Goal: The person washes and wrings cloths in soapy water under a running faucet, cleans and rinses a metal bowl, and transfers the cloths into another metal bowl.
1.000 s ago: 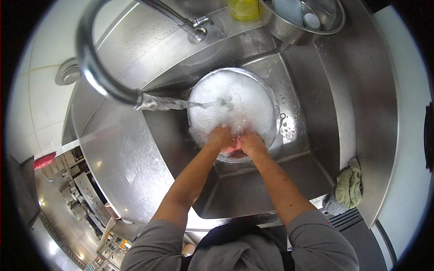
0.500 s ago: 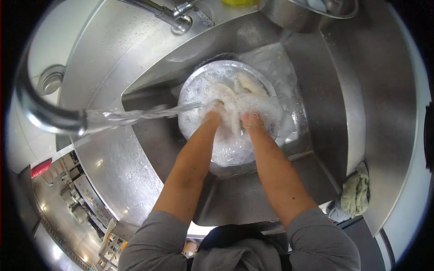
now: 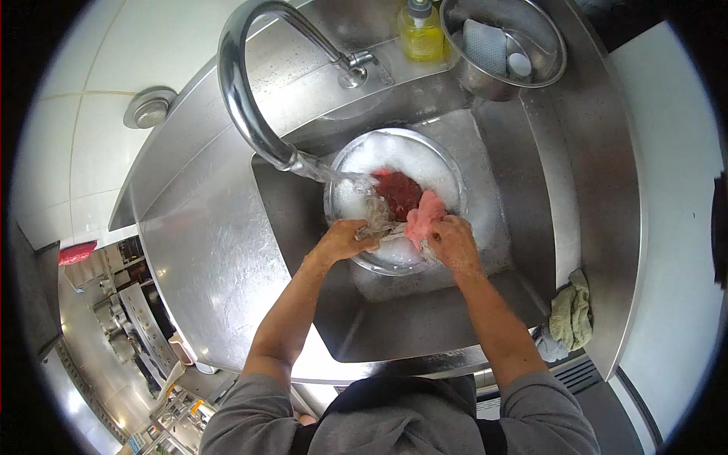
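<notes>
Both hands are over the near rim of a round metal bowl point(image 3: 457, 168) full of white suds, inside the sink. My left hand point(image 3: 350, 240) is closed on a wet, pale grey cloth point(image 3: 377, 215) at the bowl's near left. My right hand point(image 3: 453, 241) grips a pink cloth point(image 3: 426, 215) at the near right, with some pale fabric beneath its fingers. Between them a dark red cloth point(image 3: 397, 192) lies in the foam. Water runs from the curved faucet point(image 3: 254, 114) into the bowl's left side.
Behind the sink point(image 3: 425, 322) stand a yellow soap bottle point(image 3: 422, 36) and a steel pot point(image 3: 550, 72) holding a blue-grey sponge point(image 3: 485, 47). A green cloth point(image 3: 571, 312) hangs at the right edge. A round strainer point(image 3: 150, 111) is at upper left.
My hands have come up out of the suds and apart, toward the near rim. Pink and dark red cloths now show above the foam. The view has shifted.
</notes>
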The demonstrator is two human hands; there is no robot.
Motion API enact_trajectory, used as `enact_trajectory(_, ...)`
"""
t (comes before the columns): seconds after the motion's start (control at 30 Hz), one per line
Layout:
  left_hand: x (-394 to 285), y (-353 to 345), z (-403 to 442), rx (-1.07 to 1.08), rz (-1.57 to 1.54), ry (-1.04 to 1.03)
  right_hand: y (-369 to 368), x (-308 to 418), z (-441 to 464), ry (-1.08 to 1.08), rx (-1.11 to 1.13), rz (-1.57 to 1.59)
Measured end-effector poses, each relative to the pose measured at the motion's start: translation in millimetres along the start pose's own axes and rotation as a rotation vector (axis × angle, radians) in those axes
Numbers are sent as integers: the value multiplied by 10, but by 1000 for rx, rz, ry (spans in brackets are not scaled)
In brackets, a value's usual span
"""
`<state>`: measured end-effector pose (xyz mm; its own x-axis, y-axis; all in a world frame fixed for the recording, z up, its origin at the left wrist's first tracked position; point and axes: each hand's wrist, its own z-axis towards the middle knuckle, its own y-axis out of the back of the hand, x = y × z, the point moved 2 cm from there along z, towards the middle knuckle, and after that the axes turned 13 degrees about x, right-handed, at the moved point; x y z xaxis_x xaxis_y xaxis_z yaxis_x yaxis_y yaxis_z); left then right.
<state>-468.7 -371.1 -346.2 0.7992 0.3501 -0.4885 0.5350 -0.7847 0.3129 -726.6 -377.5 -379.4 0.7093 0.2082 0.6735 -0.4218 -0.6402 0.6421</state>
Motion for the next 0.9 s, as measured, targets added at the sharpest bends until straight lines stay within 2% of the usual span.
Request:
enact_trajectory(0.03,44,-19,14,58,127,8,-28,39,46,-1,2,5)
enact_trajectory(0.07,73,-19,98,62,131,8,-46,90,125,37,-131,53)
enact_trajectory(0.1,97,-7,213,-129,176,26,-73,136,181,69,-261,101)
enact_trajectory(0.13,135,-7,334,-319,219,45,-165,163,247,58,-258,108)
enact_trajectory(0.17,116,26,492,-406,316,-135,-330,155,369,32,-100,75)
enact_trajectory(0.2,112,39,701,-399,320,-135,-524,86,489,9,56,43)
enact_trajectory(0.23,56,31,929,-280,363,-64,-937,-189,640,52,36,-62)
enact_trajectory(0.27,39,22,1125,-163,404,6,-1014,-249,730,48,33,-57)
enact_trajectory(0.3,90,-20,1280,-153,405,8,-1122,-345,790,-218,158,202)
enact_trajectory(0.33,235,-120,1439,-132,239,186,-1258,-451,792,-488,288,462)
enact_trajectory(0.37,413,-234,1606,-112,76,360,-1296,-501,848,-603,308,479)
enact_trajectory(0.4,749,-364,1816,-100,79,361,-1272,-513,936,-598,264,377)
enact_trajectory(0.47,1579,-588,2052,-168,-368,242,-1180,-543,1175,-591,185,264)
enact_trajectory(0.53,1480,-480,2044,-39,0,409,-1124,-690,1384,-587,206,239)
enact_trajectory(0.63,1349,-361,1985,67,258,427,-884,-777,1391,-559,274,233)
enact_trajectory(0.73,1324,-296,1995,18,445,284,-455,-553,1129,-517,276,239)
enact_trajectory(0.8,1383,-246,1992,-103,720,67,-318,-400,941,-496,264,236)
enact_trajectory(0.83,1074,-137,1750,-112,716,69,-352,-302,782,-264,109,-13)
enact_trajectory(0.87,526,45,1324,-39,397,191,-428,-228,629,-32,-47,-259)
enact_trajectory(0.9,199,142,1060,35,76,301,-750,-382,602,-34,-44,-35)
